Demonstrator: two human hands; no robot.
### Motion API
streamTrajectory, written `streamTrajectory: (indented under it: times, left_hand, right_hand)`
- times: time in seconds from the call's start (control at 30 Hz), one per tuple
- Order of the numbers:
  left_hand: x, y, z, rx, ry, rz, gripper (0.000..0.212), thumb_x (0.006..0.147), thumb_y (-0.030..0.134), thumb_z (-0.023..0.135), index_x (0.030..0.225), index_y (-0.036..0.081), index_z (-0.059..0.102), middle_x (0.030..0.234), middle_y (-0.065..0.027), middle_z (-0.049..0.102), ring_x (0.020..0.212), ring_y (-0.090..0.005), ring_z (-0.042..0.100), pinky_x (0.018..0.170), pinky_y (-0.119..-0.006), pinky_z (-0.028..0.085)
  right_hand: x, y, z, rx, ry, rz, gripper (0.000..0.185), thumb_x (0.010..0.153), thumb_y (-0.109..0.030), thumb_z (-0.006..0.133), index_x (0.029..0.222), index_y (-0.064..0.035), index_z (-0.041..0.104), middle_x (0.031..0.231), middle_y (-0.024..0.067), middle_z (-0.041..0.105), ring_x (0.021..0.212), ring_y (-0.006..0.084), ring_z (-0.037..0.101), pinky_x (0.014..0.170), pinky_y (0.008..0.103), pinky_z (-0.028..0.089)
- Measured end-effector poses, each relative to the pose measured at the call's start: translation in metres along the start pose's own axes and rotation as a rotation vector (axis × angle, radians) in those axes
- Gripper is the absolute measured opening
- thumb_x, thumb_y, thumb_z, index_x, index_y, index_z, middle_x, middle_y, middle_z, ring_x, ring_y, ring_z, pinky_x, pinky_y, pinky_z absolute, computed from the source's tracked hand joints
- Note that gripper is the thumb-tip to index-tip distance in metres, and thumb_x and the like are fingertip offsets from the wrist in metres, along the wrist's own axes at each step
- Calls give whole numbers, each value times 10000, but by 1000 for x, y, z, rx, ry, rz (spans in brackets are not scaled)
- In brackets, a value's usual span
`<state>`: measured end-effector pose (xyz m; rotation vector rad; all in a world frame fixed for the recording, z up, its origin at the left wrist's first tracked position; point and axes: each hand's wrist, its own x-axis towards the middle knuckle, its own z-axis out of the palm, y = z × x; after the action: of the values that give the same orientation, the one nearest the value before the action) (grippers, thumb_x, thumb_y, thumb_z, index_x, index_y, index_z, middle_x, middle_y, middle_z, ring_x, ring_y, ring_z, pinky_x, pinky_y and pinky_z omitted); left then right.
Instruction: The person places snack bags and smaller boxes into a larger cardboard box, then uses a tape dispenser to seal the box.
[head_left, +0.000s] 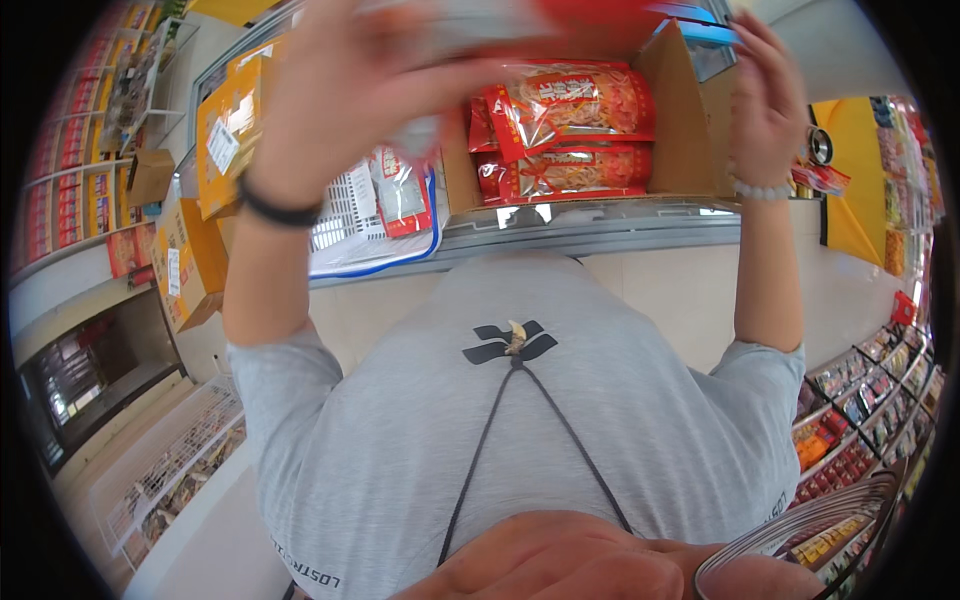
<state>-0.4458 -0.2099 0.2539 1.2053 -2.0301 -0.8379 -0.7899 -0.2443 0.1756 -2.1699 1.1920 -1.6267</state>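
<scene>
My left hand (337, 97), with a black band at the wrist, is blurred over the left side of an open cardboard box (682, 127). Between its thumb and fingers is a blurred silver and red packet (480, 30), partly cut off by the top of the view. Several red, clear-fronted food bags (577, 169) lie stacked inside the box. My right hand (769, 112), wearing a pale bead bracelet, is raised beside the box's right wall with its fingers extended. Nothing shows in its grasp; whether its fingertips touch the dark edge behind them is unclear.
A white plastic basket (337, 251) with a blue rim holds a red and silver packet (401, 195), left of the box. Yellow cartons (232, 135) stand farther left. The box rests on a metal-edged counter (525, 241). Stocked shelves (855, 420) line the right.
</scene>
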Motion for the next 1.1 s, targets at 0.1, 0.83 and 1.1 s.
streamTrajectory:
  times: [0.1,0.83,1.1]
  left_hand:
    - [54,-11,105,409,-63,228,656,773,345,837,1260,22,539,1092,-173,642,1006,-261,654,746,-361,571]
    - [-2,-161,228,975,-1275,55,789,938,199,505,1603,194,80,1427,-304,408,1228,-464,524,968,-561,486]
    - [8,-127,217,968,-1381,14,844,935,213,543,1611,249,39,1452,-270,414,1181,-422,578,962,-561,483]
  right_hand:
    - [-17,17,-33,153,314,38,234,966,-11,507,1140,-4,663,1295,143,632,1209,256,604,963,341,533]
    - [-99,35,-68,129,175,308,168,957,48,512,1011,0,664,1203,110,652,1093,184,619,932,273,500]
    - [-82,19,-42,239,-193,322,195,953,28,519,1060,-9,678,1241,116,642,1128,195,611,953,295,483]
